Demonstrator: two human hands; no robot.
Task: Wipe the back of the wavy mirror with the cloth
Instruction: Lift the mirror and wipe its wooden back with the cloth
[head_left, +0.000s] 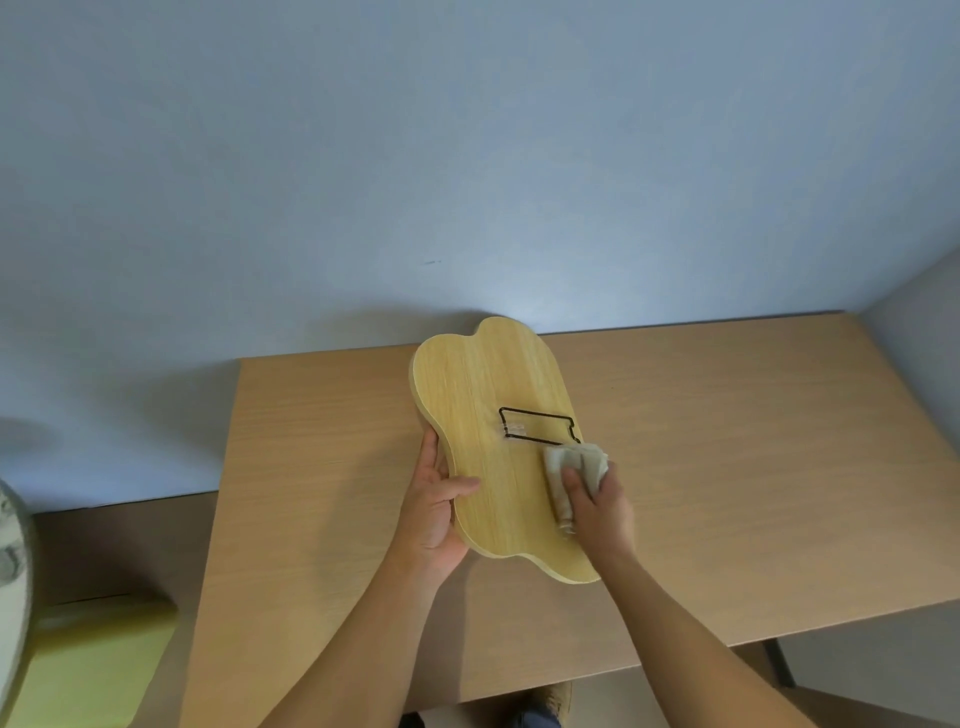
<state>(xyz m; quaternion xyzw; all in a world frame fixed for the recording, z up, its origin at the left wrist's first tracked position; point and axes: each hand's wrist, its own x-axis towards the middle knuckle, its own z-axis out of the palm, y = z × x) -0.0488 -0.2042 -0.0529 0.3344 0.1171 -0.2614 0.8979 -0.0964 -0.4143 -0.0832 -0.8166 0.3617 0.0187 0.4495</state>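
The wavy mirror (480, 395) lies face down on the wooden table (727, 441), its light wooden back up, with a black wire stand (537, 426) folded flat on it. My left hand (436, 509) grips the mirror's left edge, thumb on top. My right hand (597, 506) presses a bunched beige cloth (569, 470) onto the back, just below the wire stand near the right edge.
The table's back edge meets a pale blue wall (467, 156). A yellow-green box (88, 660) sits low at the left beside a round grey object (10, 571). Shoes (556, 701) show under the table's front edge.
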